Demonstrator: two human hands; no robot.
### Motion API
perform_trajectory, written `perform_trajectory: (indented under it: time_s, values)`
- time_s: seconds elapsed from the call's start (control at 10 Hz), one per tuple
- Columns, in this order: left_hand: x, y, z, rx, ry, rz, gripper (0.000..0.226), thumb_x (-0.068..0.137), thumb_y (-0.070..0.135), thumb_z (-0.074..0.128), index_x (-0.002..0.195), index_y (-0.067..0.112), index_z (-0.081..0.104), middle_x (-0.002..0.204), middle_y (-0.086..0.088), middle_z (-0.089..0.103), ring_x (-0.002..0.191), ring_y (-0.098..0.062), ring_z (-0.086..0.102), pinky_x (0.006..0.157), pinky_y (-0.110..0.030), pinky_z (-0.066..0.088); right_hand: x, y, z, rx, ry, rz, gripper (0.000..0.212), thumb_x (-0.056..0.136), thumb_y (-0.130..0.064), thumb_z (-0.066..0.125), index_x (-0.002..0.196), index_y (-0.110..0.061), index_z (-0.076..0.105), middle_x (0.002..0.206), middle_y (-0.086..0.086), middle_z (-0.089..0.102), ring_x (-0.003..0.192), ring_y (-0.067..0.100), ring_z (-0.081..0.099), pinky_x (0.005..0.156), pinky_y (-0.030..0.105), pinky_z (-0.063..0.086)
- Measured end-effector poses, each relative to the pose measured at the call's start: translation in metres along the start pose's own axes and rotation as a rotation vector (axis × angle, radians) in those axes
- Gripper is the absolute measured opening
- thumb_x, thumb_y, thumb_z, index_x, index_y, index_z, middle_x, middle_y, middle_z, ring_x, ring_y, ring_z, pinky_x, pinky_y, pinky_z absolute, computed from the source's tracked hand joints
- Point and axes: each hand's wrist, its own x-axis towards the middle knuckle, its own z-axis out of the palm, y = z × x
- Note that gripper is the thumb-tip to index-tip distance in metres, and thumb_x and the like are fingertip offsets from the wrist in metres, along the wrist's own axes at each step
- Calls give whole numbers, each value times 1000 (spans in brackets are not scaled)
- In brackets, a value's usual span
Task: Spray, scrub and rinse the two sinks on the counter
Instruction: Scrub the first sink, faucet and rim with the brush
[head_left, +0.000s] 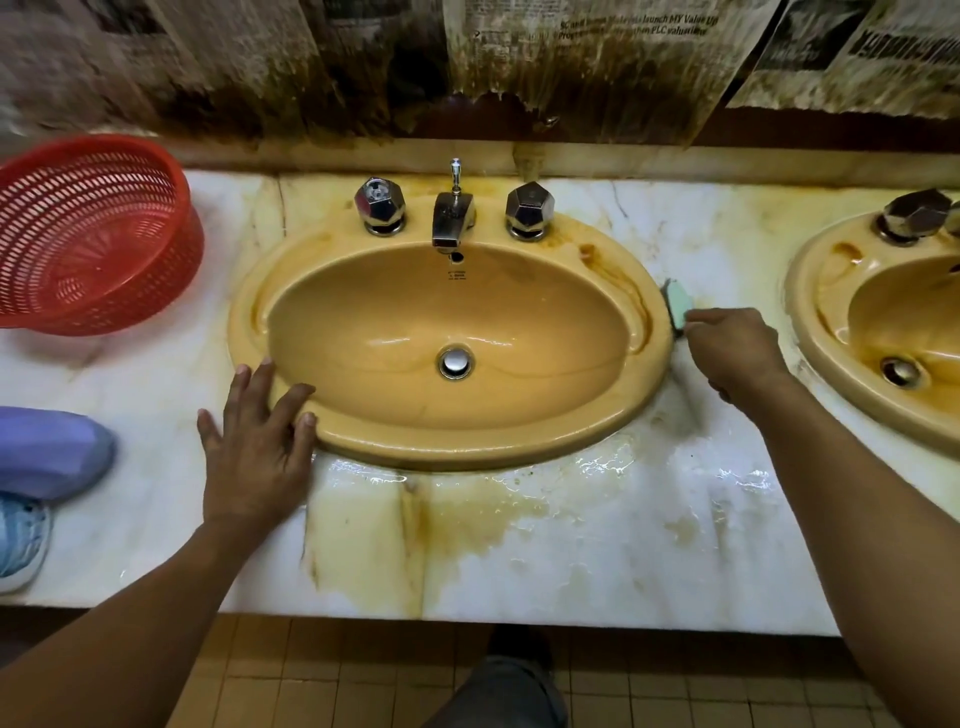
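A mustard-yellow oval sink (291, 291) sits in the middle of the stained marble counter (519, 545), with a chrome spout (453, 221) and two faceted knobs behind its bowl. A second yellow sink (821, 322), with brown stains, is cut off at the right edge. My left hand (257, 441) lies flat with spread fingers on the near-left rim of the middle sink. My right hand (732, 353) grips a pale green scrub sponge (678, 300) against the counter just outside that sink's right rim.
A red slotted plastic basket (93, 234) stands at the back left of the counter. A purple and blue object (47, 452) lies at the left edge. Water pools on the counter in front of the sink. Stained newspaper covers the wall behind.
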Motion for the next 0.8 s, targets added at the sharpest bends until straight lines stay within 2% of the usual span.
perform_trajectory:
  time_s: [0.1,0.2,0.3,0.4,0.5,0.6,0.7,0.8]
  values:
    - [0,-1,0,2,12,5,48,102,50,32,138,32,57,169,3,23,159,-19,8,118,-70,13,-30,29,-8,-10,-9,0,33,96,-29,56,124,-31,74,84,2,65,57,21,47,45,20,38]
    - [1,-2,1,2,15,8,47,102,50,33,138,32,58,168,3,24,159,-19,10,118,-70,14,-62,47,-15,-4,-69,3,28,99,-30,59,122,-34,75,72,-7,61,56,16,47,54,23,35]
    - [2,-3,0,-3,13,7,46,101,49,35,137,31,59,168,3,26,158,-19,11,118,-70,14,-55,44,-11,-3,-51,6,30,99,-29,57,124,-34,74,76,-5,62,58,17,49,58,23,38]
    - [2,-3,0,-8,14,2,45,101,48,37,137,32,59,167,3,26,158,-19,11,118,-69,14,-32,26,-1,-45,11,-27,37,97,-28,54,129,-32,72,108,7,73,88,31,64,78,39,58]
    - [2,-3,-1,-8,14,0,45,102,48,36,138,32,58,168,4,25,158,-17,10,118,-68,13,-15,11,-1,-78,14,-60,39,97,-27,52,131,-30,71,130,10,69,110,38,64,94,47,58]
    - [3,-2,-1,-10,18,1,46,102,48,35,138,32,57,168,5,25,158,-16,10,118,-68,13,-18,6,-13,-171,40,-115,37,98,-29,53,130,-31,71,134,7,68,118,36,60,97,42,54]
    - [3,-3,0,-17,23,-2,45,102,48,36,138,32,58,167,5,26,158,-16,10,118,-67,13,-47,13,-14,-285,-21,-215,35,101,-34,52,132,-40,68,129,7,70,116,37,60,90,42,52]
    - [3,-5,0,-19,21,-4,45,102,48,36,139,33,57,168,6,26,158,-15,10,119,-67,13,-79,16,-8,-571,-169,-358,37,103,-40,47,138,-49,58,122,8,70,110,36,61,75,39,49]
